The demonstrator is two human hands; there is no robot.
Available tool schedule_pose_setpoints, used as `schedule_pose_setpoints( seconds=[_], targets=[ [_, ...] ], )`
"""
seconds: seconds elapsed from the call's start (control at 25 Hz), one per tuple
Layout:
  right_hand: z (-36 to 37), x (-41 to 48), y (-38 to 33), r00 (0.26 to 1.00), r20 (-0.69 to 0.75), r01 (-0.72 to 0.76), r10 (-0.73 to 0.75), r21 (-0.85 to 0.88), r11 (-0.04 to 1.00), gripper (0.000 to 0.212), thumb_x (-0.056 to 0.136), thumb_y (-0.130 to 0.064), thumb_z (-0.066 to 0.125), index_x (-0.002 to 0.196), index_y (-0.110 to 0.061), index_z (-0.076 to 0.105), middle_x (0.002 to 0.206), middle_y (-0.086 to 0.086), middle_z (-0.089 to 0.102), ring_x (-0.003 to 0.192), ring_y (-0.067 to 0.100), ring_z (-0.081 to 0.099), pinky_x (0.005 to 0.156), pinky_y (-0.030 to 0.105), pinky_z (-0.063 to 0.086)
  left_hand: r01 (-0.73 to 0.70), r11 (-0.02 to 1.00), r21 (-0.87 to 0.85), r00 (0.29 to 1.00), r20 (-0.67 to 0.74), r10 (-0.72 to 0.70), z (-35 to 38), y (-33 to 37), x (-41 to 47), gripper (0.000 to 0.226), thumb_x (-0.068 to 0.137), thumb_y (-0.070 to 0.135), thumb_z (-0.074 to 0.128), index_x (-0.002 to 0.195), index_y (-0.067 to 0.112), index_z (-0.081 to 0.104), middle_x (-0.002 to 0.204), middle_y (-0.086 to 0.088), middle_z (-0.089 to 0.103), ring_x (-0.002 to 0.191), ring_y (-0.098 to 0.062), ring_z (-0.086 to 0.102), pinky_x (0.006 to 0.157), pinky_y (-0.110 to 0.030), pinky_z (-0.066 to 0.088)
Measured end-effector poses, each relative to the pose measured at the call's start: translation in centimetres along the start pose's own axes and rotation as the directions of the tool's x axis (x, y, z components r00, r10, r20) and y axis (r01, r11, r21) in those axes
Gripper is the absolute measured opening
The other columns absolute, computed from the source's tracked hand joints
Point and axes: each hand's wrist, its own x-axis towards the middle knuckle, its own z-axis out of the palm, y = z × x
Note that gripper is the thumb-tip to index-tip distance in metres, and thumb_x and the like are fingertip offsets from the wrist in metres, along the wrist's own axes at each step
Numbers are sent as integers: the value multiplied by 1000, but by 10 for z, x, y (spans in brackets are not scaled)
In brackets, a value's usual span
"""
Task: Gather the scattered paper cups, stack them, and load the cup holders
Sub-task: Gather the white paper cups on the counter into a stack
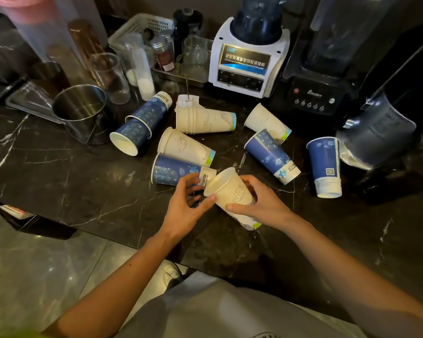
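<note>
Paper cups lie scattered on the dark marble counter (88, 181). My right hand (259, 203) grips a cream cup (230, 191), tilted with its mouth toward the upper left. My left hand (188, 203) touches that cup's rim with its thumb, its fingers curled near the base of a blue cup (174, 170) lying on its side. More cream cups lie at the centre (205, 120) (183, 146) and to the right (264, 120). Blue cups lie at the left (139, 125) and right (271, 154). One blue cup (325, 164) stands upside down.
A steel pitcher (83, 113) stands at the left with glass jars (110, 76) behind it. A white blender (249, 54) and a black blender (327, 69) line the back. A dark jug (376, 135) sits at the right. The counter's front edge runs below my hands.
</note>
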Motion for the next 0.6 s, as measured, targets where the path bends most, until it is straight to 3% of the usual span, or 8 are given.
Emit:
schedule_pose_setpoints(
  seconds=[0.16, 0.28, 0.48, 0.6],
  targets=[
    [2, -6, -16, 993, 66, 76, -95, 245, 967, 73, 72, -31, 84, 134, -29, 46, 126, -13, 60, 117, 1, 55, 92, 21, 47, 55, 984, -168, 993, 112, -37, 3, 14, -6, 66, 79, 15, 71, 137, 19, 40, 131, 7, 55, 116, 0, 58, 87, -18, 50],
    [9, 1, -29, 987, 95, 94, -129, 310, 946, 72, 73, -21, 84, 133, -32, 45, 127, -13, 58, 117, 2, 55, 91, 21, 49, 94, 969, -226, 990, 127, -67, -3, 17, -7, 62, 77, 18, 70, 133, 24, 46, 129, 7, 60, 118, -4, 58, 89, -21, 51],
    [-1, 22, -44, 938, 294, 138, -185, 173, 975, 87, 75, -16, 82, 148, -27, 34, 139, -10, 50, 127, 2, 48, 103, 24, 44, 80, 980, -183, 996, 46, -73, -31, 16, -13, 51, 75, 21, 74, 120, 33, 52, 120, 13, 63, 112, 5, 59, 83, -15, 50],
    [-16, 50, -62, 956, 221, 160, -190, 148, 976, 72, 82, -1, 71, 145, -16, 39, 134, 2, 55, 122, 9, 53, 98, 21, 47, 60, 987, -146, 997, -40, -67, -49, 12, -16, 57, 71, 26, 73, 122, 31, 50, 123, 13, 60, 109, 9, 58, 82, -12, 50]
  ],
)
